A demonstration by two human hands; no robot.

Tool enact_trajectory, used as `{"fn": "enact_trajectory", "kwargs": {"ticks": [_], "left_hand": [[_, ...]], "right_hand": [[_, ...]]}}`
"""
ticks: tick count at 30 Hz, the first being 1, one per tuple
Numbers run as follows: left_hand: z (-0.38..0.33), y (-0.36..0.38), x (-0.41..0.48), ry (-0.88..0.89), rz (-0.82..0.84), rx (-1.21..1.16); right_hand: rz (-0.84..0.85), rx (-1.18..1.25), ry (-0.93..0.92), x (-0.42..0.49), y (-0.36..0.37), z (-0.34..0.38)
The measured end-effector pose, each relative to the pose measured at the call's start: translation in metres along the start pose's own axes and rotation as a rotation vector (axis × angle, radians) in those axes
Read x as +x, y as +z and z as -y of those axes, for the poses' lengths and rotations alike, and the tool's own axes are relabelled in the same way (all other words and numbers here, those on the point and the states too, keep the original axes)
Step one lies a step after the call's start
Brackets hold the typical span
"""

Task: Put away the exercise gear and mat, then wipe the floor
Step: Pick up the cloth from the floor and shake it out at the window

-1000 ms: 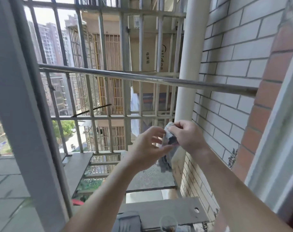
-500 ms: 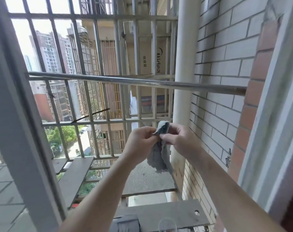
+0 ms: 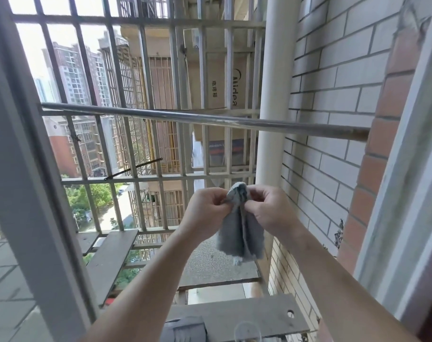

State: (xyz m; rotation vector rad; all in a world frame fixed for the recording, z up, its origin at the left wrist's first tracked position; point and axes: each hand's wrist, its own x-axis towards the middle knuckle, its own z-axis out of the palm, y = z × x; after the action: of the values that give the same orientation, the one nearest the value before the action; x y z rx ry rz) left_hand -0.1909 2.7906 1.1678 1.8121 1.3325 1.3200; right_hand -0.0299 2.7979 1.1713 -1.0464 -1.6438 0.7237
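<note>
Beyond an open window, a grey cloth (image 3: 240, 234) hangs between both hands. The left hand (image 3: 206, 213) and right hand (image 3: 271, 209) each pinch its bunched top edge with curled fingers, and the rest droops below them. A steel rod (image 3: 185, 117) crosses above the hands, a metal grille (image 3: 141, 179) stands beyond, and a white pipe (image 3: 271, 95) and a brick wall (image 3: 333, 99) rise to their right.

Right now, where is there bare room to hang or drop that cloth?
The rail is bare from window frame to brick wall. The slab below is bare toward its hole; its near edge is crowded by a grey bundle and a clear rim. Left hand and right hand pinch the cloth.
</note>
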Motion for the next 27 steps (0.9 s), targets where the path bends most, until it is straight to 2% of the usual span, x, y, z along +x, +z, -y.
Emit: {"fn": "enact_trajectory", "kwargs": {"ticks": [4,9,13,17,22,27], "left_hand": [[0.012,-0.006,0.009,0.034,-0.059,0.106],[0.011,-0.023,0.012,0.098,-0.076,0.302],[0.007,-0.032,0.014,0.172,-0.008,0.532],[0.002,-0.041,0.016,0.247,0.02,0.658],[0.001,-0.047,0.017,0.256,0.025,0.646],[0.006,-0.054,0.021,0.219,-0.066,0.584]], "right_hand": [[-0.051,0.016,0.05,0.001,-0.006,-0.001],[-0.126,-0.101,0.105,0.006,-0.023,-0.004],[-0.043,-0.24,0.076,0.009,-0.029,-0.002],[0.102,-0.424,0.01,0.009,-0.035,0.006],[0.126,-0.447,-0.004,0.011,-0.037,0.007],[0.098,-0.44,-0.034,0.014,-0.039,0.004]]}}
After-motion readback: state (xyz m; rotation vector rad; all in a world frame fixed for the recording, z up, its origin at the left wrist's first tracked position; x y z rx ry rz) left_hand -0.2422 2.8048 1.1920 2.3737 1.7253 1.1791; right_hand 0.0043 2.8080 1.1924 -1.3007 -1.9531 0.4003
